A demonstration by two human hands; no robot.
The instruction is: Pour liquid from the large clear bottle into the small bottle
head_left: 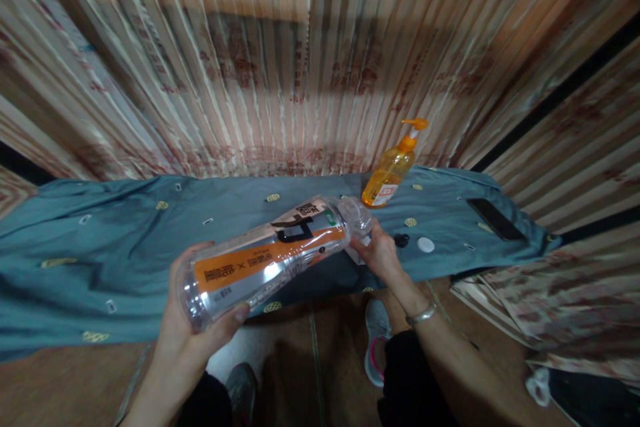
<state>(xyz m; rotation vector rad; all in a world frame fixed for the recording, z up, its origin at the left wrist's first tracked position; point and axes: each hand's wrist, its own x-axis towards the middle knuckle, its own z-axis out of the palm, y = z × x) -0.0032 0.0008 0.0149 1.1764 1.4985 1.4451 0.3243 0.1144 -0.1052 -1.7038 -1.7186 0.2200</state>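
A large clear plastic bottle (270, 260) with an orange and silver label lies tilted across the middle of the view, its neck pointing right and slightly up. My left hand (195, 320) wraps round its base, thumb along the near side. At the other end, my right hand (380, 250) closes its fingers by the neck. Partly hidden under the neck and fingers is a small whitish object (357, 253); I cannot tell whether the right hand touches it. Just beyond the neck stands a pump bottle (387, 177) of yellow-orange liquid.
A blue-green cloth (125, 233) covers the narrow table. Right of my hand lie a small black piece (401, 240) and a white round cap (425, 245). A black phone (496, 219) rests near the right end. Patterned curtains (300, 67) hang behind the table.
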